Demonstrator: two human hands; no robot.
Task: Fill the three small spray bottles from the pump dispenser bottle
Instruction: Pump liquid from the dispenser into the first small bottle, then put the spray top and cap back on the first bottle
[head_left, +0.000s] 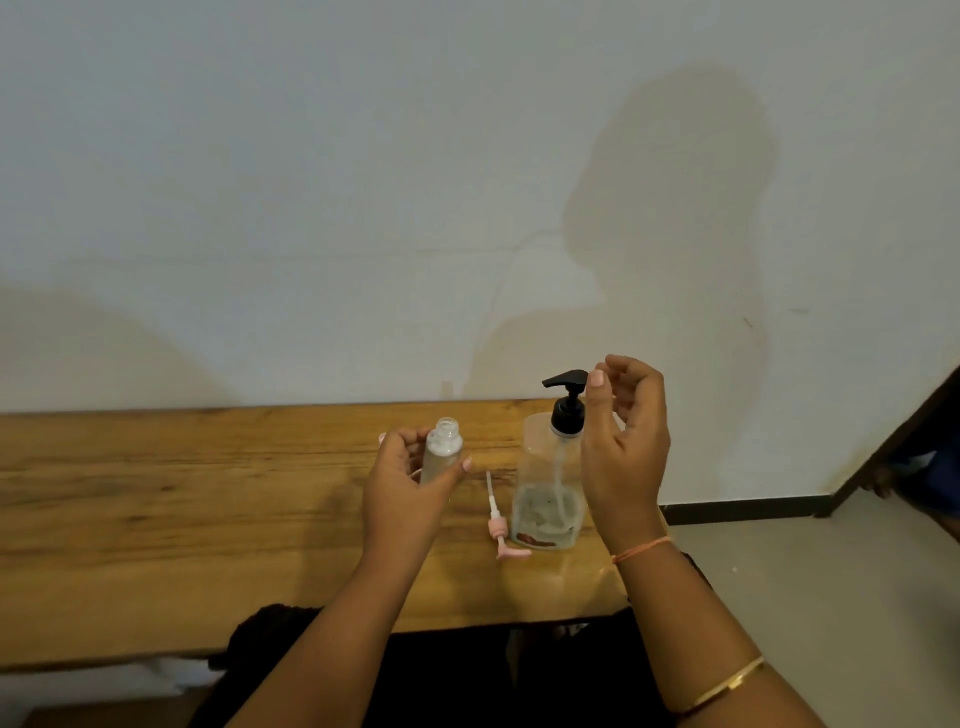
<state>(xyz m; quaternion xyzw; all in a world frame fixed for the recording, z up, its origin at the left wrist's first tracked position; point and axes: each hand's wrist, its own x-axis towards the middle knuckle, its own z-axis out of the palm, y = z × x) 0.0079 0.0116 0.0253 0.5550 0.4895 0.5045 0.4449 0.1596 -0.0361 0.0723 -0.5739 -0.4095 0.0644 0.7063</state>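
My left hand (402, 486) holds a small clear spray bottle (441, 449) upright above the wooden table (156, 509); its neck is open, with no cap on. A pink spray head (500, 525) with its white dip tube lies on the table between the hands. The clear pump dispenser bottle (548, 493) stands to the right, with a black pump (567, 400) on top and a little liquid at the bottom. My right hand (623, 447) hovers just right of the pump, fingers loosely curled, holding nothing. Only one small spray bottle is in view.
A white wall rises right behind the table's far edge. The table's right end lies just past the dispenser, with grey floor (805, 571) beyond. Dark clothing (467, 675) shows below the near edge.
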